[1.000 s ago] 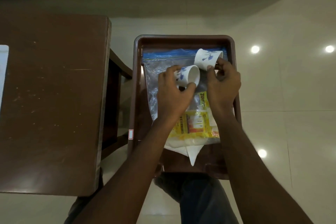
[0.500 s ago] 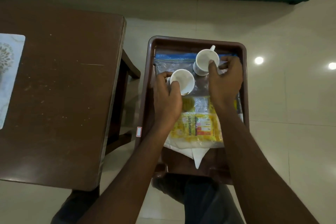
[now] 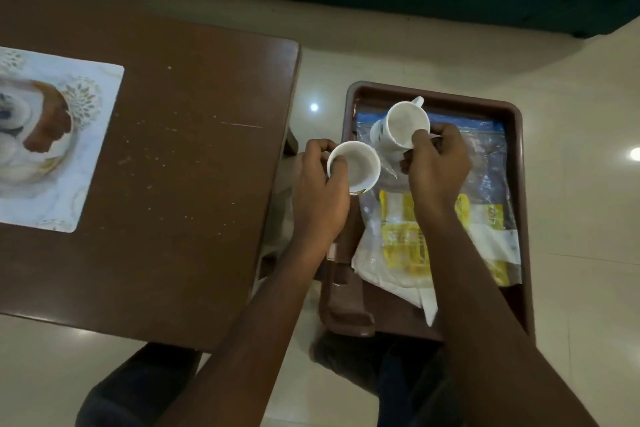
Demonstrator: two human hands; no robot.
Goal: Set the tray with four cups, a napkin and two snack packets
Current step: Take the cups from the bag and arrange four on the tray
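Cups sit in both hands. The left hand point(image 3: 320, 191) grips a white cup point(image 3: 353, 166) over the left edge of the brown tray point(image 3: 517, 184), fingers point(image 3: 337, 166) curled round it. The right hand point(image 3: 438, 166) pinches the other cup point(image 3: 403, 126), tilted, above the tray's far end. Yellow snack packets point(image 3: 403, 236) in a clear bag point(image 3: 485, 163) and a napkin point(image 3: 427, 305) lie in the tray.

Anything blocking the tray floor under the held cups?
Yes: the zip bag of yellow packets covers the tray floor under the right cup in the right hand. The left hand holds the left cup over the left rim.
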